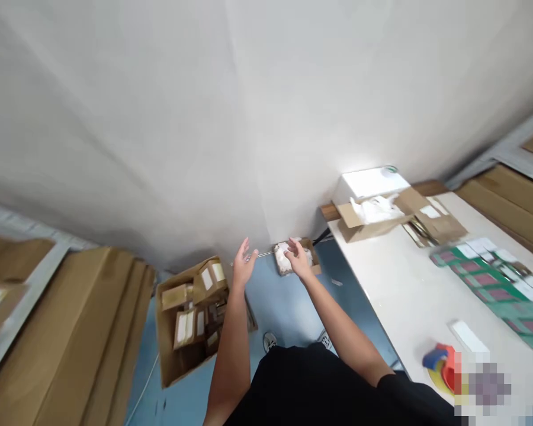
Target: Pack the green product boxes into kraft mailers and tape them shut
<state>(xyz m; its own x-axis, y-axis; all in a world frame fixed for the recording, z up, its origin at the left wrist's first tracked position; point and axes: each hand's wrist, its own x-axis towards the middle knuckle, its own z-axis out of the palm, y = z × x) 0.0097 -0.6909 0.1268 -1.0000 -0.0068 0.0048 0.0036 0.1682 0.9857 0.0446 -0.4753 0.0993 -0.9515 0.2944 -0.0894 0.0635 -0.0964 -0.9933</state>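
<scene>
Both arms reach forward over the blue floor. My left hand [244, 265] is held up with its thumb and fingers apart, and nothing is in it. It is nearest to a large open carton [169, 349] on the floor, which holds several smaller brown boxes [188, 324]. My right hand [297, 259] is also raised with fingers spread and holds nothing. Below and beyond it a small open cardboard box [316, 269] with white material inside stands on the floor by the wall; the hand partly covers it from this view.
To the right stands a white table [395, 296] bearing an open carton [373, 228], a white box [368, 183], green trays [488, 281] and tape rolls [446, 364]. Large cartons [71, 331] line the left side. A pale wall [249, 118] closes off the front.
</scene>
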